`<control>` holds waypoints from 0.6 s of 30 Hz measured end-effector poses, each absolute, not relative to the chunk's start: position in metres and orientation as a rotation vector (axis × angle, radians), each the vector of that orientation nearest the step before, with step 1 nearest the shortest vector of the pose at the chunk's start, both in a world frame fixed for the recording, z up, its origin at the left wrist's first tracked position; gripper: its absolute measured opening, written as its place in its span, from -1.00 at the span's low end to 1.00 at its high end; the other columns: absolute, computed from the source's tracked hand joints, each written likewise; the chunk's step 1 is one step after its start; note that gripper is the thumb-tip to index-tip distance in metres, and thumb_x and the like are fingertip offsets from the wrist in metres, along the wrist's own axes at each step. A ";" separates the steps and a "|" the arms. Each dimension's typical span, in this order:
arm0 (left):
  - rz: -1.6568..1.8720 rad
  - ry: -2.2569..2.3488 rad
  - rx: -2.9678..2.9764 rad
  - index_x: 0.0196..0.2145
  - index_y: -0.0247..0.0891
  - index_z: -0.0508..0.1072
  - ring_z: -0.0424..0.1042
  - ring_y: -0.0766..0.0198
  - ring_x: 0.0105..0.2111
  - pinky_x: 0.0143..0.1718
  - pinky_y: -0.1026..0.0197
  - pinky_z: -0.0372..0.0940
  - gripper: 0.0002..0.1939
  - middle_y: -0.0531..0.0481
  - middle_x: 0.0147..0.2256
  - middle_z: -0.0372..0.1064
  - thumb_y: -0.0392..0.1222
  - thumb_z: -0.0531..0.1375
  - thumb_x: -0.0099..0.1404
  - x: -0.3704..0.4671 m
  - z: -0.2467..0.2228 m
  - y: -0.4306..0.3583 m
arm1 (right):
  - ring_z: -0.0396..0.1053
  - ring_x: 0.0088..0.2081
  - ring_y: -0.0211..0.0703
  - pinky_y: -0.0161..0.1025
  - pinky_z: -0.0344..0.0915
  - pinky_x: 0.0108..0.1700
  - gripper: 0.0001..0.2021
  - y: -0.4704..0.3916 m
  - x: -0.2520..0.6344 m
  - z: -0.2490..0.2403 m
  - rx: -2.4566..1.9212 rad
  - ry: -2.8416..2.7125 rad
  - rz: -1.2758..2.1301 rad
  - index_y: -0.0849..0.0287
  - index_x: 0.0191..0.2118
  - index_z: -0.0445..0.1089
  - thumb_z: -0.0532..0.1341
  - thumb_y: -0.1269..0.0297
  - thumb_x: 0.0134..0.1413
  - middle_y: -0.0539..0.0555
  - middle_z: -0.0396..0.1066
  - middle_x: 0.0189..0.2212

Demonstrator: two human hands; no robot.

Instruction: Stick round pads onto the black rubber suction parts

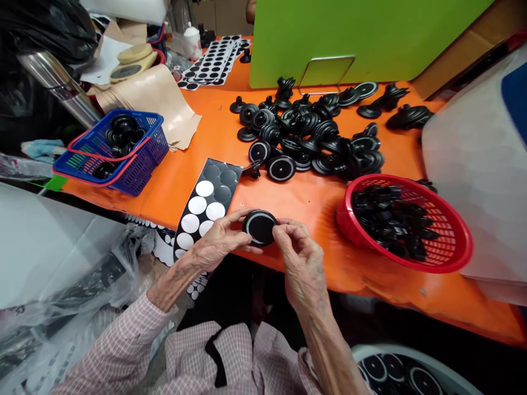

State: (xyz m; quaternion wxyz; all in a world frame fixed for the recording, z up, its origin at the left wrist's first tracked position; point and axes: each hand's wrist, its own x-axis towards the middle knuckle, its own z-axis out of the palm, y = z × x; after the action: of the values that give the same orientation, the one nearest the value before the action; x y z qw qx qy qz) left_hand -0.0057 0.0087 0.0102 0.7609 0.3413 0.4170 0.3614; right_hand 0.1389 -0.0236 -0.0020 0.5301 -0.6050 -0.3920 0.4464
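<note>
Above the table's front edge I hold a round black plastic part (260,227), its flat face turned up, with a black disc on it and a pale ring showing along one side. My left hand (220,237) is closed around its left edge, thumb on top. At the right edge my right hand (300,249) pinches with thumb and forefinger; whether they also hold a sticker's rim I cannot make out. Beside my left hand lies a sheet of round stickers (209,200), with black discs at its far end and white circles where others were peeled.
A heap of black parts (307,129) covers the orange table's middle. The red basket (453,263) at right and blue basket (140,170) at left hold black pieces. Behind stands a green board (362,38); more sticker sheets (216,60) lie back left. A tub (370,351) of finished-looking discs sits below right.
</note>
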 end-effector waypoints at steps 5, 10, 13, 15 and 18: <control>0.791 0.929 0.744 -0.02 -0.27 0.45 0.50 0.22 -0.24 -0.19 0.10 0.45 -0.52 -0.13 -0.01 0.37 -0.40 0.26 0.05 -0.005 0.008 0.008 | 0.32 -0.17 -0.13 -0.19 0.29 -0.15 -0.72 -0.024 0.138 -0.004 -1.476 -0.951 1.053 0.16 -0.47 0.38 0.23 0.03 -0.01 0.08 0.30 -0.21; 0.771 0.925 0.729 0.01 -0.26 0.45 0.51 0.24 -0.27 -0.14 0.06 0.43 -0.50 -0.12 -0.04 0.42 -0.39 0.27 0.06 -0.006 0.007 0.008 | 0.33 -0.16 -0.13 -0.16 0.29 -0.11 -0.73 -0.024 0.136 -0.008 -1.493 -0.970 1.006 0.17 -0.46 0.37 0.21 0.05 0.01 0.09 0.30 -0.20; 0.768 0.913 0.729 0.00 -0.28 0.46 0.50 0.21 -0.24 -0.13 0.05 0.43 -0.51 -0.13 -0.05 0.42 -0.36 0.29 0.06 -0.007 0.007 0.008 | 0.33 -0.21 -0.14 -0.17 0.30 -0.16 -0.74 -0.024 0.134 -0.010 -1.524 -1.009 0.947 0.17 -0.45 0.35 0.19 0.07 0.04 0.09 0.31 -0.24; 0.777 0.906 0.732 -0.02 -0.29 0.47 0.49 0.17 -0.21 -0.14 0.03 0.44 -0.55 -0.15 -0.03 0.41 -0.31 0.29 0.09 -0.007 0.005 0.008 | 0.33 -0.25 -0.16 -0.18 0.30 -0.21 -0.76 -0.025 0.133 -0.011 -1.550 -1.055 0.878 0.16 -0.44 0.34 0.18 0.10 0.07 0.08 0.31 -0.28; 0.808 0.916 0.734 -0.04 -0.30 0.48 0.49 0.14 -0.18 -0.18 0.04 0.46 -0.60 -0.18 -0.01 0.39 -0.24 0.30 0.14 -0.007 0.003 0.007 | 0.32 -0.28 -0.17 -0.17 0.30 -0.23 -0.81 -0.025 0.129 -0.014 -1.575 -1.143 0.741 0.15 -0.43 0.30 0.14 0.16 0.12 0.06 0.30 -0.32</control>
State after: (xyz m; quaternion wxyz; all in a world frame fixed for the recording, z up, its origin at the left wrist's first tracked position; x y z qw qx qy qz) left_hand -0.0066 0.0071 0.0031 0.7567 0.3367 0.4203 0.3706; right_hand 0.1295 -0.0255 -0.0137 0.5051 -0.6527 -0.4739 0.3070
